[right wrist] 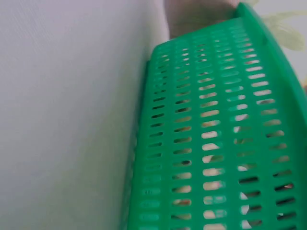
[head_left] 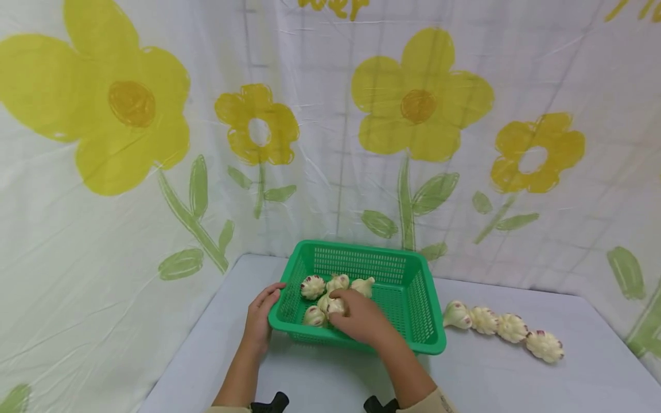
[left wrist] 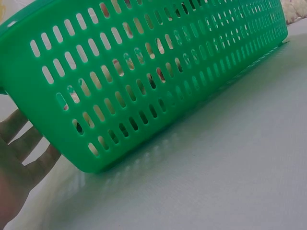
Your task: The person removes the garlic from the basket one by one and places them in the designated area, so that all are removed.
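Note:
A green plastic basket [head_left: 361, 265] with slotted walls stands on the table. My left hand [head_left: 258, 321] rests against its left end, fingertips at the rim; in the left wrist view the fingers [left wrist: 29, 143] lie fairly straight along the outer wall. My right hand [head_left: 358, 315] reaches over the front rim and holds a garlic bulb [head_left: 337, 307] between thumb and fingers, inside the basket. Around it, in the left half, sit several more bulbs, among them a purple-tipped garlic bulb [head_left: 312, 287] and one near the front wall. The basket's side hides the right hand in the right wrist view.
To the basket's right, several garlic bulbs [head_left: 512, 327] lie in a slanting row on the white table [head_left: 496, 378]. Behind hangs a white curtain [head_left: 320, 189] painted with yellow flowers. Two black objects [head_left: 273, 403] show at the bottom edge near the wrists.

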A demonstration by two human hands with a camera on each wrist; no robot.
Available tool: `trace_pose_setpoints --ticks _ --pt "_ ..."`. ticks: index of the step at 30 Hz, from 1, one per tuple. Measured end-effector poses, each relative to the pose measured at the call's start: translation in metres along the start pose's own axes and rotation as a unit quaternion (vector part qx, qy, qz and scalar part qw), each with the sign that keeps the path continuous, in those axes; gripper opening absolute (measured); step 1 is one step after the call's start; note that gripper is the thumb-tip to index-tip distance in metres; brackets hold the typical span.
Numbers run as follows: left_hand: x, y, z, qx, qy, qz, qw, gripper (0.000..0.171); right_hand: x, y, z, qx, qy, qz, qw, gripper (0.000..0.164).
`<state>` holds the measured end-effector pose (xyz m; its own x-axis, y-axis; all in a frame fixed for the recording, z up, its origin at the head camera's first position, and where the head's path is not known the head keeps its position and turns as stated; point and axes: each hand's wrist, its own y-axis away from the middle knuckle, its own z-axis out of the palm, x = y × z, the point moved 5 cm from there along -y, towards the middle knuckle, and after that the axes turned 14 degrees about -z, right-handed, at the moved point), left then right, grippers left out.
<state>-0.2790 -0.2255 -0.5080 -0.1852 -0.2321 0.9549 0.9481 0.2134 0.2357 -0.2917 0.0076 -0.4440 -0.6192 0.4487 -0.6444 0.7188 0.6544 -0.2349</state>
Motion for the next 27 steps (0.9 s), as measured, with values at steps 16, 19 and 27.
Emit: trace_pose_setpoints --ticks 16,19,27 --pt "-0.002 -0.006 -0.001 0.001 -0.003 -0.005 1.0 0.045 0.005 0.052 -0.038 0.189 -0.017 -0.032 0.981 0.048" --pt "-0.004 -0.006 -0.002 0.004 0.002 -0.01 0.9999 0.045 0.004 0.057 -0.041 0.222 -0.026 -0.043 0.974 0.051" --pt "-0.006 -0.005 -0.001 -0.001 -0.003 -0.007 1.0 0.045 0.005 0.066 -0.046 0.251 -0.054 -0.077 0.963 0.05"
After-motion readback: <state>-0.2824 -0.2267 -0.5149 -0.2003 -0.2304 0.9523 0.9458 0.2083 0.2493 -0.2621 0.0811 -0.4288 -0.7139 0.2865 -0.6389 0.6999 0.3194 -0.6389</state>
